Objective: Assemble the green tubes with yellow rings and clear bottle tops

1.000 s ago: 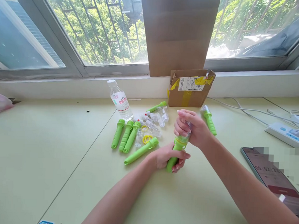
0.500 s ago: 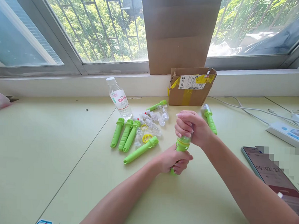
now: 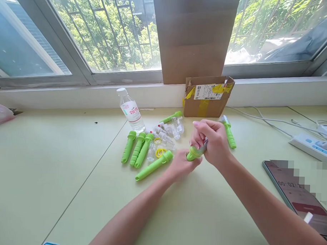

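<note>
My left hand [image 3: 184,162] is wrapped round a green handle [image 3: 191,156], whose lower part is hidden. My right hand [image 3: 212,140] grips the clear cap [image 3: 204,148] fitted at the handle's top, with a yellow ring between the two. The piece is tilted, cap end to the right. Left of my hands lies a loose green handle [image 3: 154,166], and farther left are three more [image 3: 137,149]. Clear caps [image 3: 167,139], yellow rings [image 3: 160,152] and small white parts with red dots are spread behind them.
A water bottle [image 3: 131,112] stands at the back left of the pile. An open cardboard box [image 3: 204,106] sits by the window sill. On the right are a capped green piece [image 3: 229,133], a power strip [image 3: 310,146] with cables, and a phone [image 3: 297,195].
The held piece has tipped from nearly upright to a strong tilt. My left hand has moved slightly up and left, and my right hand has turned with the cap.
</note>
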### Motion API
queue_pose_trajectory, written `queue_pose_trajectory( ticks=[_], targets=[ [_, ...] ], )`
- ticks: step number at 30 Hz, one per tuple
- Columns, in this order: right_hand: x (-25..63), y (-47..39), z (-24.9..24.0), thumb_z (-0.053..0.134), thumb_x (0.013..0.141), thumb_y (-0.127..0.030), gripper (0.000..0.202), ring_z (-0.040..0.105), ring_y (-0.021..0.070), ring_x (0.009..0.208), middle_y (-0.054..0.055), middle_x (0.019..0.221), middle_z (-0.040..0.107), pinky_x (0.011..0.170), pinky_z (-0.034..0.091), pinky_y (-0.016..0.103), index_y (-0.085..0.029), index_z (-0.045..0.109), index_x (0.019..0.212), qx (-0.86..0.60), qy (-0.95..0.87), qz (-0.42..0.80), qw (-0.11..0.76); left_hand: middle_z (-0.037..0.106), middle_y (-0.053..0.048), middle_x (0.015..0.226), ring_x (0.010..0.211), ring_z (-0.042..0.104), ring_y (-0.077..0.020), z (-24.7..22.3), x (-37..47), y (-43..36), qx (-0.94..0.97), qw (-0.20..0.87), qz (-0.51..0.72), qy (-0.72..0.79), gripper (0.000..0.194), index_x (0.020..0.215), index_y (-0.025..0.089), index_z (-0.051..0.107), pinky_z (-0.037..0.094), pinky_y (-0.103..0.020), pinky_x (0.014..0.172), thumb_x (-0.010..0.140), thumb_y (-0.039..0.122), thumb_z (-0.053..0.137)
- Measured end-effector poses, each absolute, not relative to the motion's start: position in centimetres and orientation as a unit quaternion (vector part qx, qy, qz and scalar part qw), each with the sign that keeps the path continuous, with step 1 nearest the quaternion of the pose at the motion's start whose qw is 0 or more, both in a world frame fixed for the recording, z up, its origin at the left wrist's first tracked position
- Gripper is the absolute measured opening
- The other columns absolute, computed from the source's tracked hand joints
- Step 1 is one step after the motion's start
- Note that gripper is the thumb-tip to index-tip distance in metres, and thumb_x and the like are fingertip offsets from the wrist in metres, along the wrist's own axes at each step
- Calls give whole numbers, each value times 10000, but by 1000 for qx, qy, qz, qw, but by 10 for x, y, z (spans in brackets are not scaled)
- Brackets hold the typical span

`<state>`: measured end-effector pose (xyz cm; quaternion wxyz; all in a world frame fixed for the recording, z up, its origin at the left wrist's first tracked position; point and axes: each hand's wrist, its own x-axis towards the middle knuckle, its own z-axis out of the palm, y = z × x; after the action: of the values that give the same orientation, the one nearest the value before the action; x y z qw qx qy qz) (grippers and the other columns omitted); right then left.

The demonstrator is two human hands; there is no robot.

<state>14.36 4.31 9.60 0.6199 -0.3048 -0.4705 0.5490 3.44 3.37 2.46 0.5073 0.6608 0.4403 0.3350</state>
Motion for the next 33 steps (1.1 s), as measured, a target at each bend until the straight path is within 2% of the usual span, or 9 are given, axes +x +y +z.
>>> queue_pose_trajectory(
  ticks=[3,6,10,13,15,21,25,29,33],
  targets=[
    [149,43,98,611,781,-219,406,389,85,328,-56,367,391,421,370,258,-197,381,448,-257,-502,604,563,481,24,473,434,428,-92,32,26,36,629,658,215,354,277,526,171,488,338,-243,470,711,336,610],
    [155,48,95,602,778,-208,416,374,86,314,-65,347,361,410,369,256,-198,363,438,-198,-501,679,498,576,-12,530,421,479,-104,33,23,35,566,769,121,270,243,554,149,549,384,-260,460,660,344,648],
    [162,57,89,574,784,-192,426,355,82,306,-70,329,339,415,381,256,-198,347,424,-138,-480,754,427,474,13,404,342,360,-75,29,27,29,524,820,74,216,365,430,173,418,297,-247,395,702,310,620],
    [168,63,86,569,784,-188,423,352,79,304,-72,325,345,413,388,253,-196,339,429,-131,-476,764,415,337,55,340,332,282,-64,28,33,25,523,811,100,242,411,414,196,321,253,-242,387,712,256,597],
    [169,64,87,569,782,-173,410,354,79,300,-72,328,351,404,382,253,-193,352,434,-142,-483,746,436,335,55,341,336,292,-65,27,37,23,557,757,157,303,372,424,198,316,235,-239,389,708,205,557],
    [153,51,94,575,782,-176,395,351,78,301,-72,347,353,379,361,248,-195,371,444,-238,-484,642,544,240,74,470,444,210,-54,13,49,23,606,526,364,473,263,533,201,278,166,-234,426,667,145,496],
    [138,42,96,596,788,-214,402,378,77,324,-72,358,363,400,390,243,-200,370,455,-340,-429,525,652,240,58,500,501,214,-67,5,48,28,628,405,413,521,276,524,190,305,176,-246,462,678,165,533],
    [139,39,100,601,788,-204,411,371,70,322,-67,358,376,393,362,237,-193,376,444,-332,-477,520,626,339,57,510,479,313,-65,14,38,33,649,520,373,411,263,563,182,372,244,-228,467,725,231,574],
    [149,41,102,601,799,-194,426,378,71,319,-60,358,396,383,330,230,-185,369,441,-221,-535,632,515,515,16,507,444,485,-106,28,27,36,622,691,193,314,243,558,163,500,378,-252,480,701,299,640]
  ],
)
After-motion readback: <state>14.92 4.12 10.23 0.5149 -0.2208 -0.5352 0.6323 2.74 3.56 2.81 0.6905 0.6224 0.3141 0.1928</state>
